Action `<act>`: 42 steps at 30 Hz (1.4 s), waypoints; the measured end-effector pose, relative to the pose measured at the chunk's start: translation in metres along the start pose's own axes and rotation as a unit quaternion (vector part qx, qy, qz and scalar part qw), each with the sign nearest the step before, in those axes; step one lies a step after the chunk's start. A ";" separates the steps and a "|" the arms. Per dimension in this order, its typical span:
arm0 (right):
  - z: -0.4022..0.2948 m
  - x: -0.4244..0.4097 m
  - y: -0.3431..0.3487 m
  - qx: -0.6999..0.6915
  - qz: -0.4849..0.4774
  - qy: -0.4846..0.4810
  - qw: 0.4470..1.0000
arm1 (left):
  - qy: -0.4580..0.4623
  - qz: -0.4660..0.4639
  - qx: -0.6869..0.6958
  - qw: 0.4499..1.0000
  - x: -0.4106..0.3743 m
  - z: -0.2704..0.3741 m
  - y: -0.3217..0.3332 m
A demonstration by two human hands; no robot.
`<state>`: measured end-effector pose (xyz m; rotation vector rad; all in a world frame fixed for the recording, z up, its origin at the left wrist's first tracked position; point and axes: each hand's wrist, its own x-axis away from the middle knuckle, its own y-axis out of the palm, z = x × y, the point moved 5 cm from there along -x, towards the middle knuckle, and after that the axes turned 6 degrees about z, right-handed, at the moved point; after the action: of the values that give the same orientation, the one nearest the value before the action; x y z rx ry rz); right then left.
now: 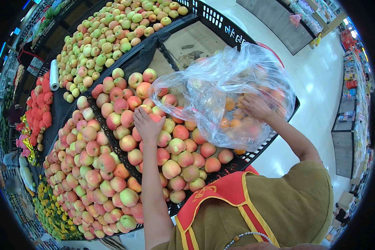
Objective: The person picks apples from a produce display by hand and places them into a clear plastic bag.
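Note:
My left hand rests with spread fingers on red and yellow apples in a black bin section. At the right, my right hand is at a large clear plastic bag; its fingertips are partly covered, so its hold is unclear. The bag lies crumpled over the bin's right part, with orange fruits and reddish fruits showing through the film. Several apples lie loose between my left hand and the bag.
A black mesh divider separates a larger apple heap at lower left. Greener apples fill the far section. Cardboard with dry leaves lines the bin behind the bag. A plastic roll stands at the left.

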<state>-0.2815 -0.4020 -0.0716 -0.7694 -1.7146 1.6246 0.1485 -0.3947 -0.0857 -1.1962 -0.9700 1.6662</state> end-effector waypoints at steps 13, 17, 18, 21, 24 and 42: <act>0.012 -0.006 -0.036 -0.724 0.069 0.347 0.592 | 0.006 0.023 0.000 1.000 0.004 -0.006 0.004; -0.040 -0.059 -0.057 -0.869 -0.061 0.166 0.462 | -0.047 -0.012 0.123 0.991 0.005 -0.012 0.003; -0.061 -0.084 -0.077 -0.866 -0.086 0.131 0.475 | -0.047 -0.002 0.103 0.994 0.007 -0.013 0.004; -0.097 -0.164 -0.102 -0.821 -0.111 0.062 0.556 | -0.039 -0.001 -0.026 0.999 0.005 -0.001 0.002; -0.113 -0.267 -0.094 -0.755 -0.094 0.038 0.648 | -0.054 -0.019 0.014 0.998 -0.001 -0.002 -0.006; -0.161 -0.542 0.065 -0.201 0.003 0.016 0.979 | -0.067 -0.084 0.053 0.993 0.000 -0.003 -0.005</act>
<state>0.1802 -0.7224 -0.1644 -0.9834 -2.0485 1.2727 0.1526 -0.3922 -0.0818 -0.9154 -1.0223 1.6573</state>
